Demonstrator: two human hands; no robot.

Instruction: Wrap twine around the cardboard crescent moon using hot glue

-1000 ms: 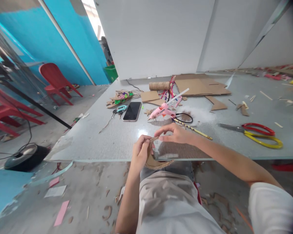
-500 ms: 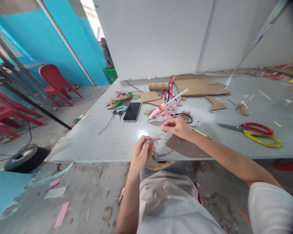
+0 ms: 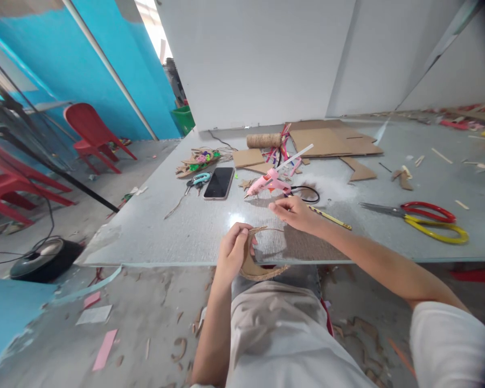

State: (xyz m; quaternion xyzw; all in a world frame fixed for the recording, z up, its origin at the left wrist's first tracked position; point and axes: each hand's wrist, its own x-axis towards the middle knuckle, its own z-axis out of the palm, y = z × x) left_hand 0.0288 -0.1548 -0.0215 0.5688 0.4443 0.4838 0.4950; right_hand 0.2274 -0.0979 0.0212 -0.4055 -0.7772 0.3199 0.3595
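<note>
My left hand (image 3: 233, 250) grips a curved crescent of cardboard (image 3: 249, 267) just over the table's front edge, fingers closed on its upper end. Twine runs along the crescent's outer rim, and a thin loose strand reaches rightward from the upper end. My right hand (image 3: 294, 214) hovers over the table, its thumb and fingers pinched together; what they hold, if anything, is too small to make out. Just beyond it rests a pink hot glue gun (image 3: 270, 182) with a clear glue stick in its back. A yellow pencil (image 3: 332, 219) lies partly behind the right hand.
Scissors (image 3: 430, 216) with red and yellow handles lie to the right. Behind are a phone (image 3: 219, 183), teal-handled cutters (image 3: 202, 178), a twine roll (image 3: 263, 141) and cardboard sheets (image 3: 327, 141). Wood scraps litter the far right. Red chairs (image 3: 87, 134) stand at left.
My right hand has shifted very slightly right, its fingers still pinched. My left hand and the crescent stay nearly where they were. The view has tilted a little.
</note>
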